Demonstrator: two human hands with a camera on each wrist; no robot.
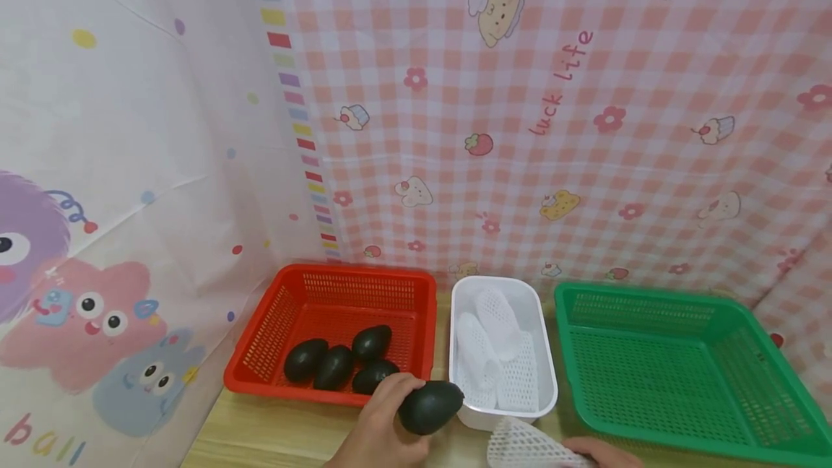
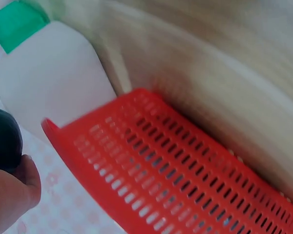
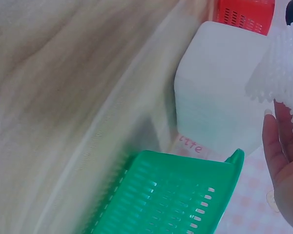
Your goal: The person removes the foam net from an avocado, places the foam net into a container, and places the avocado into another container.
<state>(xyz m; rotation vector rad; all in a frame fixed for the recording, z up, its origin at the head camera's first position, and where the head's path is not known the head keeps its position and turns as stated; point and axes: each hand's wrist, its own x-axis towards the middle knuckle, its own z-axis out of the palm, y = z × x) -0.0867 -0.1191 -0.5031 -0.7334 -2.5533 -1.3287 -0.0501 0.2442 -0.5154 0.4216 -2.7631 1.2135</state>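
My left hand (image 1: 383, 428) grips a dark green avocado (image 1: 431, 408) just in front of the gap between the red basket and the white tub. In the left wrist view, part of that avocado (image 2: 4, 139) shows above the thumb. A white foam net sleeve (image 1: 526, 446) is held in my right hand (image 1: 601, 452), near the front edge of the head view. Seen from the right wrist, the sleeve (image 3: 283, 73) lies against the fingers. Several more avocados (image 1: 334, 367) lie in the red basket (image 1: 260, 383). Other foam net sleeves (image 1: 497, 320) lie in the white tub (image 1: 547, 388).
On the right stands a green basket (image 1: 650, 363) with nothing visible in it. All three containers stand side by side on a wood-grain table (image 1: 253, 432). Behind them hangs a pink checked cloth (image 1: 455, 107), and a white printed cloth (image 1: 162, 186) hangs at the left.
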